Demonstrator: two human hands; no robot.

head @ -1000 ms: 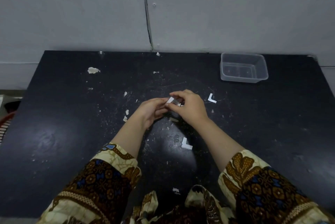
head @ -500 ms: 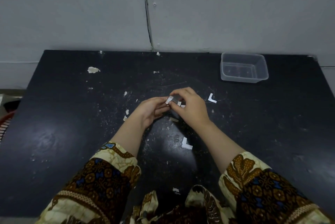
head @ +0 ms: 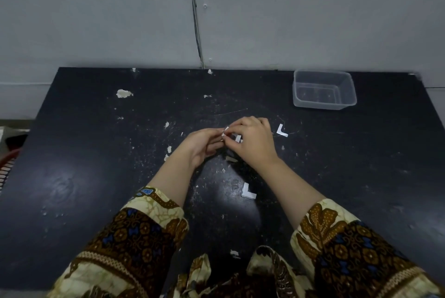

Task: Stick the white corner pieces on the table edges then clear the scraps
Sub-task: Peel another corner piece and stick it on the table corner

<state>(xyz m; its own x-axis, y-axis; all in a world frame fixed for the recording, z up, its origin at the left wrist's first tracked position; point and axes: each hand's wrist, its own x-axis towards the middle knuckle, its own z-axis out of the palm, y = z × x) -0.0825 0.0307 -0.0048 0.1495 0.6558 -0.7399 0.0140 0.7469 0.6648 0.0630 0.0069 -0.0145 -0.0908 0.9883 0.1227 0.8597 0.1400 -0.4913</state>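
My left hand (head: pixel 203 144) and my right hand (head: pixel 254 142) meet over the middle of the black table (head: pixel 84 165). Between their fingertips they pinch a small white corner piece (head: pixel 224 133); most of it is hidden by the fingers. A second white bit (head: pixel 238 139) shows just under my right fingers. One L-shaped white corner piece (head: pixel 281 131) lies flat to the right of my right hand. Another L-shaped piece (head: pixel 248 192) lies nearer me, between my forearms. Small pale scraps (head: pixel 230 159) lie under my hands.
A clear plastic container (head: pixel 323 91) stands empty at the back right. White flecks and a larger pale scrap (head: pixel 123 93) dot the table's left and middle. A grey wall runs behind the table. A red-rimmed object (head: pixel 7 165) sits off the left edge.
Both hands stayed almost in place. The fingertips shifted slightly on the small white piece, which has turned a little between them.
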